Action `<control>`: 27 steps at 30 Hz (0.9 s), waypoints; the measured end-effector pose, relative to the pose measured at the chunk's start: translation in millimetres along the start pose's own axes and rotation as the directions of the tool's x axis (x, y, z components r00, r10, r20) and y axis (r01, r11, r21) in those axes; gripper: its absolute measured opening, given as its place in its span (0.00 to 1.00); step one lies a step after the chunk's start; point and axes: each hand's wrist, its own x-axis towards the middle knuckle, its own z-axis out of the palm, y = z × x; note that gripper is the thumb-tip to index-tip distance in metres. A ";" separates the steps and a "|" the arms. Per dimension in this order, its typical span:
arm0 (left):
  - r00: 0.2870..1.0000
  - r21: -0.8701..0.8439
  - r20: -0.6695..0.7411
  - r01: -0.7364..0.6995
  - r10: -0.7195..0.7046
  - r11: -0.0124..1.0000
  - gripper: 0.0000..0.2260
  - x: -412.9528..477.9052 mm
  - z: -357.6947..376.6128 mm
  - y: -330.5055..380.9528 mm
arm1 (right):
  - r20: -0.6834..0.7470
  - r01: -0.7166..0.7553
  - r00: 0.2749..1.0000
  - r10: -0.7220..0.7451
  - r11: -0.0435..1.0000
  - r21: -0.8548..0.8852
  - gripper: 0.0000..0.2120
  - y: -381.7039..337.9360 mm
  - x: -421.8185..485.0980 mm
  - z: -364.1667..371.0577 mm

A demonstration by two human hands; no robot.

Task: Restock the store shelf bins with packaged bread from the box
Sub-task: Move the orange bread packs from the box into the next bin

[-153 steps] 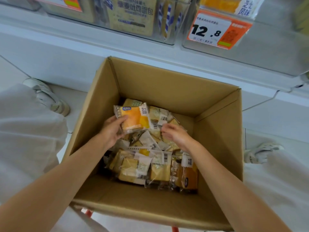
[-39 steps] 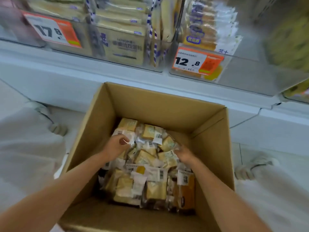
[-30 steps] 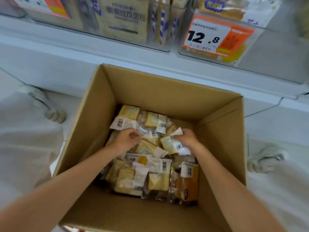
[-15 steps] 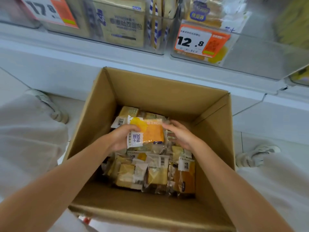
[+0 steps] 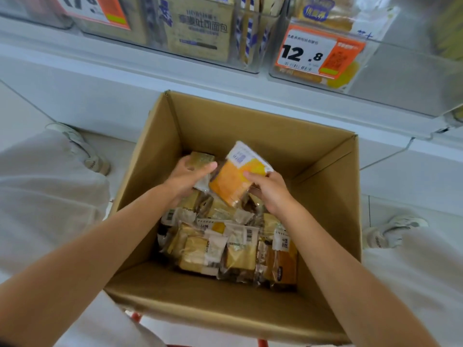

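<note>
Head view: right hand (image 5: 269, 194) pinches an orange bread packet (image 5: 231, 182); left hand (image 5: 186, 180) clasps a pale packet (image 5: 201, 184) beside it.

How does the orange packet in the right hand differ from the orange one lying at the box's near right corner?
The held packet is bright orange, tilted above the pile; the corner packet is darker, lying among others. Both are clear-wrapped with white labels.

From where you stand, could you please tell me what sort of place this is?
Most likely a shop's bread aisle: clear plastic shelf bins, an orange-and-white 12.8 price tag, and a brown cardboard box of wrapped bread.
</note>
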 end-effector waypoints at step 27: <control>0.990 -0.201 0.015 0.143 -0.143 0.969 0.17 -0.6 -18.5 -48.4 | 0.160 0.102 0.986 0.044 0.599 -0.794 0.12 32.7 -0.3 -44.6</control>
